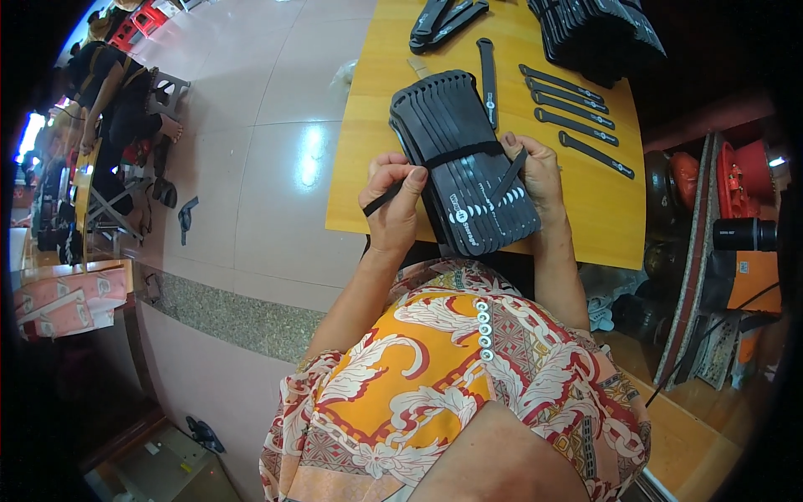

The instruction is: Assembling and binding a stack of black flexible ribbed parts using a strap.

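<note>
A fanned stack of flat black strips (456,159) with white marks near their ends lies on the yellow wooden table (602,217). A thin black band (464,153) runs across the stack. My left hand (393,197) pinches one end of this band at the stack's left edge. My right hand (535,171) rests on the stack's right side and pinches the band's other end, which crosses over the strips.
Several single black strips (577,109) lie in a row on the table to the right. More black stacks (598,29) and a small pile (443,21) sit at the far edge. Another person (117,92) sits at far left on the tiled floor. Red objects (736,180) stand at right.
</note>
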Demonstrator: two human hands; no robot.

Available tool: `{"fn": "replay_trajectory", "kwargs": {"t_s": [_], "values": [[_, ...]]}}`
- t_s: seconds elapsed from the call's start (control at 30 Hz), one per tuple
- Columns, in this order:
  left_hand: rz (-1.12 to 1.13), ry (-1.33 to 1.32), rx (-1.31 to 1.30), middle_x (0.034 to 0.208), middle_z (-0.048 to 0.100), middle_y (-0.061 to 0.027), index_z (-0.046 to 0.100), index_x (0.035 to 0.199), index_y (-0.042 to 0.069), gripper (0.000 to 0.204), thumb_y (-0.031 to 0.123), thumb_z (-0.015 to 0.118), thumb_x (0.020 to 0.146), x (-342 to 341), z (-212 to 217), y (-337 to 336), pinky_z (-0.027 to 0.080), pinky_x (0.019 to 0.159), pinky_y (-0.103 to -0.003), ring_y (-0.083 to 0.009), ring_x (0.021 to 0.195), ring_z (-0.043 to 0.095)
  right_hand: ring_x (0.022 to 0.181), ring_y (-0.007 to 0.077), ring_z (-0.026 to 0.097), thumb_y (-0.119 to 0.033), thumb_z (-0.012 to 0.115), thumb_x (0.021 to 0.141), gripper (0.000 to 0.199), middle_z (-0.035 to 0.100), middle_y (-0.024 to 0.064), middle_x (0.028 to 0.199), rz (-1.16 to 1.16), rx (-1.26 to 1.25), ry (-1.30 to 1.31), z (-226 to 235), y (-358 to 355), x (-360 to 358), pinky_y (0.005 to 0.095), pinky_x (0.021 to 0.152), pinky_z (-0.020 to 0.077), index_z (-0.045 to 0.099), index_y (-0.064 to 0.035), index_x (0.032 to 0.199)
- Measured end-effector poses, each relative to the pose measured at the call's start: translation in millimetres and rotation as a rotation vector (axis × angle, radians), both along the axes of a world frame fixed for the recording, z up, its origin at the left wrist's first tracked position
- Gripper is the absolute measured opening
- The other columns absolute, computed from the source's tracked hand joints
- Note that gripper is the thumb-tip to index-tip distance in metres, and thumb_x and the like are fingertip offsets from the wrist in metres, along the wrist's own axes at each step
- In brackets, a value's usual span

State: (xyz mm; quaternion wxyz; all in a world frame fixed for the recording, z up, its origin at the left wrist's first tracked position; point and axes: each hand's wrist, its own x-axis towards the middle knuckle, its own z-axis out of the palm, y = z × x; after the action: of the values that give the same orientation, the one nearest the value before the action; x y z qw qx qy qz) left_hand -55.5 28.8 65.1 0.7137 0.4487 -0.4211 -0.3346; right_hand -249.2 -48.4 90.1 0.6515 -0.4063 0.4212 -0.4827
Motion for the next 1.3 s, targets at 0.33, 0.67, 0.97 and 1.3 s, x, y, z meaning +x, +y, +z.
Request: {"fn": "replay_trajectory", "kwargs": {"t_s": [0.33,0.67,0.97,1.3], "values": [[-0.213,0.382,0.373,0.074,0.057,0.0036,0.064,0.083,0.003,0.015,0.016,0.069,0.087,4.0,4.6,8.6,0.039,0.065,-0.022,-0.0067,0.069,0.048,0.053,0.0025,0.051,-0.022,0.065,0.091,0.022,0.060,-0.0037,0.065,0.022,0.044,-0.048,-6.3,-0.4,0.3,0.0176,0.048,0.0391,0.068,-0.0016,0.082],[-0.283,0.065,0.624,0.077,0.065,-0.0050,0.063,0.081,0.000,0.017,0.016,0.068,0.087,22.3,23.5,2.7,0.049,0.066,-0.027,-0.0128,0.068,0.058,0.056,0.0042,0.051,-0.030,0.058,0.094,0.033,0.059,-0.0023,0.065,0.098,-0.072,0.178,-8.5,5.1,5.0,0.0202,0.050,0.0408,0.066,-0.0003,0.084],[-0.264,0.054,0.693,0.076,0.062,-0.0041,0.062,0.079,0.001,0.018,0.015,0.065,0.089,18.3,36.2,3.2,0.053,0.066,-0.026,-0.0122,0.071,0.060,0.061,0.0069,0.050,-0.024,0.056,0.096,0.035,0.059,-0.0007,0.066,0.095,-0.240,0.489,-7.3,0.3,3.2,0.0258,0.054,0.0423,0.063,0.0052,0.078],[-0.394,0.188,0.738,0.074,0.060,-0.0031,0.062,0.077,0.002,0.021,0.020,0.066,0.089,24.0,37.3,-4.7,0.048,0.059,-0.026,-0.0114,0.067,0.056,0.064,0.0042,0.055,-0.012,0.057,0.091,0.017,0.062,-0.0009,0.075,0.239,-0.120,0.453,12.9,-4.7,-1.6,0.0194,0.055,0.0434,0.065,0.0019,0.095]]}}
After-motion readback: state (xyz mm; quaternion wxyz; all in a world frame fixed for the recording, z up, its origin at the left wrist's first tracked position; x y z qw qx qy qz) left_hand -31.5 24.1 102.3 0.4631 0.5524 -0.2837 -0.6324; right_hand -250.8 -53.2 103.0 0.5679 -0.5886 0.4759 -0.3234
